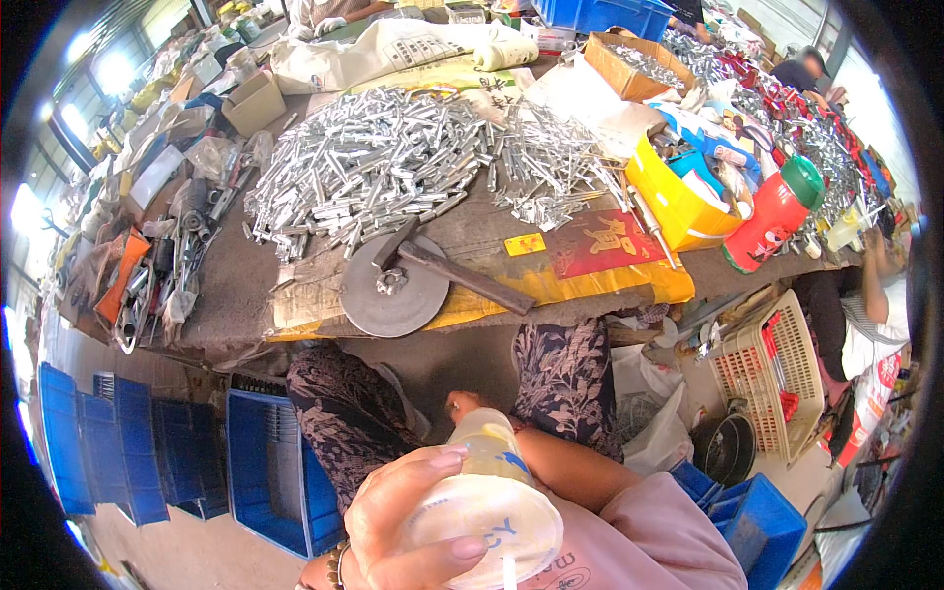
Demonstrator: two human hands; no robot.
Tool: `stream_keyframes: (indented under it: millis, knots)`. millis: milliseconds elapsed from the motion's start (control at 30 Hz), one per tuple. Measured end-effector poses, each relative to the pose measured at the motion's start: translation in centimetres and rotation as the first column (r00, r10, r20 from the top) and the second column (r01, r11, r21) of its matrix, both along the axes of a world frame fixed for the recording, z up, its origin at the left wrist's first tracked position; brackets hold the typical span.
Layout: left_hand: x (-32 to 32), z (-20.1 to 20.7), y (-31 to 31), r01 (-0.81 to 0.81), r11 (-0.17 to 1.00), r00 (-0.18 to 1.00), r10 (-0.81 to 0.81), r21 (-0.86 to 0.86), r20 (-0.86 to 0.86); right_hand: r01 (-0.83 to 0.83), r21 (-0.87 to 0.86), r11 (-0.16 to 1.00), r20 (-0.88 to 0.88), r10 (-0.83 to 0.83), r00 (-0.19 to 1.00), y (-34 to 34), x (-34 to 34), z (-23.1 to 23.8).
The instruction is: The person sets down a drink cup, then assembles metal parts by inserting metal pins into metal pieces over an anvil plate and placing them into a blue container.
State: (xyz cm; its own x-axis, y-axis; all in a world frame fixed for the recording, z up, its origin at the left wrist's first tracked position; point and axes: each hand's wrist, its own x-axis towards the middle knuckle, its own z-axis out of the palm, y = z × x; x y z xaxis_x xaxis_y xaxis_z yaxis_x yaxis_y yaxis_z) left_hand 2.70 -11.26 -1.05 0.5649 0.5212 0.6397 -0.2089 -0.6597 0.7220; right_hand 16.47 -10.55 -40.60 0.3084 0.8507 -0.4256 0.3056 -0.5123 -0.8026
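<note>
Close in front of me, my left hand (408, 516) is wrapped round a clear plastic drink cup (487, 452) with a white sealed top and a straw (508, 570) standing in it. Behind the cup, my right hand (462, 403) lies low between my knees. Most of it is hidden by the cup, so its fingers' pose and anything in it do not show. On the bench ahead, a hammer (467, 278) rests across a round grey metal disc (408, 305). Beyond them lies a large heap of short silver metal parts (364, 162).
Thin metal rods (551, 157) lie beside the heap. To the right stand a yellow bin (678, 202) and a red bottle with a green cap (777, 216). Blue crates (265, 472) stand at lower left, a cream basket (772, 379) at right. Other people (811, 74) sit farther off.
</note>
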Motion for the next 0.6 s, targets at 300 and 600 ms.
stream_keyframes:
  millis: [300, 600]
  knots:
    - [-0.4, 0.1, 0.3, 0.057, 0.998, 0.998, -0.058, -0.025, -0.028, 0.035, 0.1, 0.994, 0.161, -0.05, 0.986, -0.4, 0.8, 8.6]
    - [-0.4, 0.7, 0.4, 0.089, 0.996, 0.994, -0.09, -0.015, -0.064, 0.06, -0.011, 0.998, -0.115, -0.061, 0.992, 0.6, 1.4, 5.6]
